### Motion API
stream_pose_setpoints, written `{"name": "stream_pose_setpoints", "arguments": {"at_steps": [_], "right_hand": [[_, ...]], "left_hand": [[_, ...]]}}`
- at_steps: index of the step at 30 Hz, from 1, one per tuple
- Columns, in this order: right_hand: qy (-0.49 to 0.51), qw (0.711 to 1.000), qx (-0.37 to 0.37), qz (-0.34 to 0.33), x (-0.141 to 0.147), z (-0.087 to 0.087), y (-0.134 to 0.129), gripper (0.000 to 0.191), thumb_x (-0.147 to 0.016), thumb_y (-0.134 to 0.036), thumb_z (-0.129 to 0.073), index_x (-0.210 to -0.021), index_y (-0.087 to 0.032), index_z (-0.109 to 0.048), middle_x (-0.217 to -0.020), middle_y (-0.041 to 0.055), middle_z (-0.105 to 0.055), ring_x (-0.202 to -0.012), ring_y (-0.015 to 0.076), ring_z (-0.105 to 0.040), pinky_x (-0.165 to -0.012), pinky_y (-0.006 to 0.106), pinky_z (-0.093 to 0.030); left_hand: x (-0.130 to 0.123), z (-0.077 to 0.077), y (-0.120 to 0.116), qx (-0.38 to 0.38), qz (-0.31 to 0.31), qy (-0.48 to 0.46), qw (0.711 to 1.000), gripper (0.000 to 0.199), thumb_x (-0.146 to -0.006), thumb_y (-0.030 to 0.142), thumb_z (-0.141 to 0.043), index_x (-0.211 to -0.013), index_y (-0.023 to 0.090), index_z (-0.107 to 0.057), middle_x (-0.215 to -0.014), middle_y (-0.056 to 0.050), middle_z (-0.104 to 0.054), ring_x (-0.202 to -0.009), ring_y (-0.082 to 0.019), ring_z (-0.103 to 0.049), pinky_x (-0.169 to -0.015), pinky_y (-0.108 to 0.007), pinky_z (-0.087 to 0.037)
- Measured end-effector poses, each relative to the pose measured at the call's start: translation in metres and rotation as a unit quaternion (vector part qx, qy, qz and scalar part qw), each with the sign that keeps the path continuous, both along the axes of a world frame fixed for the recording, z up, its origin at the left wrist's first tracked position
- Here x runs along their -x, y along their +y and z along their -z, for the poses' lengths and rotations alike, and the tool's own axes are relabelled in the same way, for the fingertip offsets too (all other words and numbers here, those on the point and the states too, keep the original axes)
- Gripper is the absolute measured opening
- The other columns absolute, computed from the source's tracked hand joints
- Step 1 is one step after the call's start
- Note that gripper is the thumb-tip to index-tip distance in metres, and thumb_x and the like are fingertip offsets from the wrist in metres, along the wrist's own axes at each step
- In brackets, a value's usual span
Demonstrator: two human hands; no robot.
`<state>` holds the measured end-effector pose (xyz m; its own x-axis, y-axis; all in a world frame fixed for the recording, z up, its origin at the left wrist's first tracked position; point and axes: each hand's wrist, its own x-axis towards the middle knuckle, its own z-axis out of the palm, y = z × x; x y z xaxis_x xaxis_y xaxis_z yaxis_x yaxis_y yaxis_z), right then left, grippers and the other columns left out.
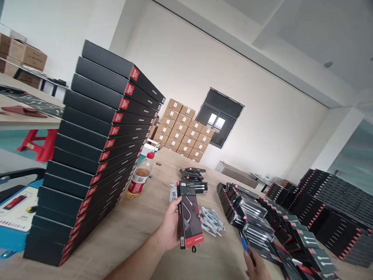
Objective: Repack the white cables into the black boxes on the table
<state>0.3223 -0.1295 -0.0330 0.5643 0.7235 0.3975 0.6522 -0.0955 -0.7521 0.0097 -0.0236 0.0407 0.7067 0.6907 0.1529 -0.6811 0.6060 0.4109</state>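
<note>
Caution: with your left hand (169,229) closed on the black box (191,223) at lower centre and your right hand (257,266) curled around the blue tool (244,243) at lower right, sideways tool swing could scuff adjacent packages (258,234).

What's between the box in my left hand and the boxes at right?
In the head view, a pile of pale cables lies between the held box and the nearest boxes at right.

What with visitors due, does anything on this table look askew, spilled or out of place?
The drink bottle stands oddly among packaging, though capped and upright. Behind the held box, small black boxes lie crooked across one another. No spill shows.
</note>
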Motion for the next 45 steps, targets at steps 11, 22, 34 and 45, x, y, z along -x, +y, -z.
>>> {"name": "stream_pose_setpoints", "arguments": {"at_steps": [11, 22, 34, 45], "right_hand": [[0.469, 0.842, -0.146, -0.222, 0.125, -0.032, 0.105, 0.052, -0.076, -0.070, -0.066, -0.094, -0.022, -0.061, -0.060, -0.0068, -0.054, -0.045, 0.0116, -0.046, -0.042, 0.023, -0.034], [0.471, 0.852, -0.081, -0.213, 0.121, -0.027, 0.086, 0.053, -0.057, -0.043, -0.092, -0.093, -0.020, -0.061, -0.069, -0.0066, -0.060, -0.053, 0.0095, -0.050, -0.048, 0.021, -0.042], [0.091, 0.928, -0.169, -0.318, 0.156, -0.022, 0.067, 0.052, -0.064, -0.041, -0.088, -0.110, -0.022, -0.070, -0.105, 0.0080, -0.075, -0.092, 0.0273, -0.071, -0.081, 0.033, -0.058], [0.143, 0.950, -0.089, -0.262, 0.143, -0.011, 0.069, 0.045, -0.096, -0.059, -0.046, -0.097, -0.019, -0.066, -0.063, -0.0009, -0.056, -0.059, 0.0174, -0.054, -0.056, 0.026, -0.044]], "left_hand": [[0.007, 0.005, 0.018, -0.430, -0.404, 0.417, 0.691, 0.063, -0.063, 0.025, -0.079, -0.122, 0.025, -0.059, -0.125, -0.009, -0.064, -0.121, -0.032, -0.055, -0.110, -0.049, -0.036], [-0.003, 0.025, 0.023, -0.618, -0.449, 0.578, 0.288, 0.081, -0.071, 0.008, -0.060, -0.146, 0.032, -0.043, -0.166, -0.011, -0.019, -0.151, -0.035, -0.017, -0.119, -0.061, 0.002], [-0.023, 0.008, 0.014, 0.023, -0.120, 0.261, 0.957, 0.057, -0.084, 0.067, -0.056, -0.105, 0.015, -0.066, -0.105, -0.015, -0.074, -0.088, -0.027, -0.071, -0.076, -0.036, -0.056], [0.023, 0.000, 0.032, 0.055, -0.149, 0.131, 0.979, 0.038, -0.083, 0.038, -0.059, -0.109, 0.012, -0.068, -0.088, -0.013, -0.077, -0.079, -0.031, -0.075, -0.076, -0.043, -0.057]]}}
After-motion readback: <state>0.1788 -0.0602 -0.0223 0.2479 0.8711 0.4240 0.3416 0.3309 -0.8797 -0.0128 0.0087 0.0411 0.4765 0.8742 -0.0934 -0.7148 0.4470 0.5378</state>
